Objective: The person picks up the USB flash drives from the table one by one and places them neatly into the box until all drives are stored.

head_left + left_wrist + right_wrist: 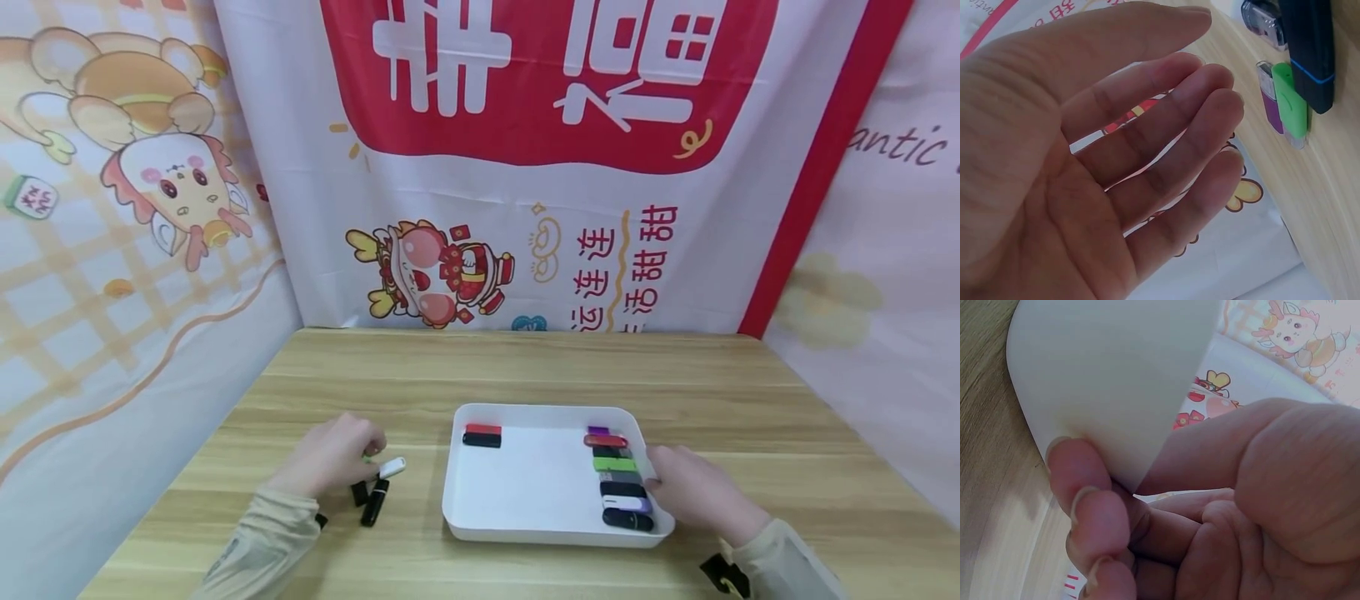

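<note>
The wood-grain counter (525,358) carries everything, with the shallow white tray (555,537) set near its middle. By its look the tray is smooth, fairly stiff plastic, light but a little slippery; its raised wall is the natural place to take hold, and a level lift would keep the loose contents from sliding.

The right hand (690,487) is at the tray's right side, arm reaching in from the near right. Its fingers are curled against the outside of the wall with the thumb over the other face, pinching it.

The left hand (333,450) hangs palm-down over the counter, left of the tray. Its fingers are gently bent, thumb well apart from them, nothing between.

The small sticks, apparently USB drives, are hard, light and likely slick, best pinched across their long sides. Beside the left hand lie a white drive (392,467), a black drive (375,502) near it and a green drive (1290,100) against a purple one (1269,100). In the tray, a column of drives (618,477) lines the right wall; a red-and-black pair (482,440) sits at the far left.
</note>
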The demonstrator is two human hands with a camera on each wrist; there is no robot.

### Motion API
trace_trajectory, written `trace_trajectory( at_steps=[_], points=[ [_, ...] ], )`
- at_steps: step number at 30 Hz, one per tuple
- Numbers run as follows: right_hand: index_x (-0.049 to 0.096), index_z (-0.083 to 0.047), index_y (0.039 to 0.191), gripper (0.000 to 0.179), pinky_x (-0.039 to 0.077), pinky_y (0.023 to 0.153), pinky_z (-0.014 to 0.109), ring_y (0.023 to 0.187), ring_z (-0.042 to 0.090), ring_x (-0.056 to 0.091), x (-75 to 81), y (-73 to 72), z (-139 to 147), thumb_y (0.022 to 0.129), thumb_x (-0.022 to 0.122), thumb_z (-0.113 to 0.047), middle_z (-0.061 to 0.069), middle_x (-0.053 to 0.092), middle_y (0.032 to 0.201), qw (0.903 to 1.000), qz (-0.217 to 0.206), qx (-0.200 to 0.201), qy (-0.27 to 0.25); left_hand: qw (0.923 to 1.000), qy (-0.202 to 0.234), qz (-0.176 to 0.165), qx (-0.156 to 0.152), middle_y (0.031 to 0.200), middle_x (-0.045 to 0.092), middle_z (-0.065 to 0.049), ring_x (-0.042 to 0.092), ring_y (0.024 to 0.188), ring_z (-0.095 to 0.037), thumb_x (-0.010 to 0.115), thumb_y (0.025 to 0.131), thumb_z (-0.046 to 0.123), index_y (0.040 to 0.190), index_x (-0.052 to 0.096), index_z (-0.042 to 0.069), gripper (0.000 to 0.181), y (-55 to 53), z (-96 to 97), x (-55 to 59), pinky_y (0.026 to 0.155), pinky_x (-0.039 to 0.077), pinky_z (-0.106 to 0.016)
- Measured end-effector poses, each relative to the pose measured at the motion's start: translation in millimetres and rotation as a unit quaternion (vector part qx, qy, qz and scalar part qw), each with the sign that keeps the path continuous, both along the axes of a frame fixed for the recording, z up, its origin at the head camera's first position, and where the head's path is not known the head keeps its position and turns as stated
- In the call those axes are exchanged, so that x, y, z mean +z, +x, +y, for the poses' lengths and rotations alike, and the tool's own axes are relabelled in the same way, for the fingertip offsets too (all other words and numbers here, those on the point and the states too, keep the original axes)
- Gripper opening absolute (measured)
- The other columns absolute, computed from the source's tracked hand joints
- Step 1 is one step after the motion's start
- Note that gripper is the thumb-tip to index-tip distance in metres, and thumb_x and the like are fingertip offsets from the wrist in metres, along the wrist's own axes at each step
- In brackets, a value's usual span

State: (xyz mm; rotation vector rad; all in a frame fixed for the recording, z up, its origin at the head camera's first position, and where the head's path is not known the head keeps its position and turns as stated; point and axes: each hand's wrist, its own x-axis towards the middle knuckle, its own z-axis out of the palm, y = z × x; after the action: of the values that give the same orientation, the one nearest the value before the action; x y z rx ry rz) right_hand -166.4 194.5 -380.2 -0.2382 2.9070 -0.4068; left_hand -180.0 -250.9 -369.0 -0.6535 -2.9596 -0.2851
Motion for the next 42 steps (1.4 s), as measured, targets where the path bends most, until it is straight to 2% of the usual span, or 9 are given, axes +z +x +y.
trace_trajectory(
  at_steps=[5,9,21,28,42],
  points=[
    [0.062,0.007,0.109,0.025,0.053,0.073,0.048,0.075,0.021,0.055,-0.1,-0.6,-0.1,0.088,0.067,-0.005,0.010,0.063,0.088,1.0000,0.004,0.002,0.003,1.0000,-0.001,-0.008,-0.004,0.062,0.048,0.011,0.045,0.056,-0.009,0.081,0.073,0.011,0.065,0.058,0.021,0.026,0.7,1.3,0.5,0.050,0.040,-0.030],
    [0.062,0.008,0.110,0.026,0.053,0.073,0.048,0.075,0.021,0.055,0.2,-0.3,-0.1,0.088,0.067,-0.005,0.010,0.063,0.090,1.0000,-0.001,0.000,-0.001,0.9998,0.002,-0.018,-0.001,0.065,0.053,0.009,0.047,0.057,-0.009,0.081,0.071,0.009,0.070,0.063,0.018,0.020,2.4,1.7,-0.3,0.053,0.043,-0.031],
    [0.062,0.008,0.107,0.022,0.053,0.070,0.046,0.072,0.020,0.055,-0.5,1.0,0.6,0.088,0.066,-0.003,0.010,0.064,0.088,0.9999,0.009,0.005,-0.003,0.9996,0.003,-0.027,0.000,0.063,0.050,0.013,0.047,0.056,-0.007,0.080,0.067,0.012,0.071,0.066,0.019,0.017,0.1,0.0,-9.5,0.054,0.043,-0.031],
    [0.061,0.009,0.109,0.024,0.053,0.071,0.047,0.073,0.021,0.055,-0.4,1.5,1.5,0.088,0.066,-0.003,0.011,0.063,0.088,0.9999,0.007,0.008,-0.002,0.9990,0.004,-0.043,0.008,0.061,0.050,0.013,0.048,0.055,-0.008,0.077,0.067,0.006,0.066,0.063,0.021,0.021,-1.3,1.7,-13.3,0.053,0.043,-0.031],
    [0.061,0.008,0.109,0.025,0.053,0.070,0.045,0.073,0.021,0.055,-0.7,2.3,0.3,0.088,0.066,-0.004,0.011,0.063,0.089,1.0000,0.004,0.003,-0.005,0.9994,-0.004,-0.032,0.009,0.061,0.050,0.012,0.048,0.056,-0.009,0.078,0.068,0.005,0.067,0.065,0.020,0.020,-1.0,0.4,-15.5,0.053,0.043,-0.032]
  ],
)
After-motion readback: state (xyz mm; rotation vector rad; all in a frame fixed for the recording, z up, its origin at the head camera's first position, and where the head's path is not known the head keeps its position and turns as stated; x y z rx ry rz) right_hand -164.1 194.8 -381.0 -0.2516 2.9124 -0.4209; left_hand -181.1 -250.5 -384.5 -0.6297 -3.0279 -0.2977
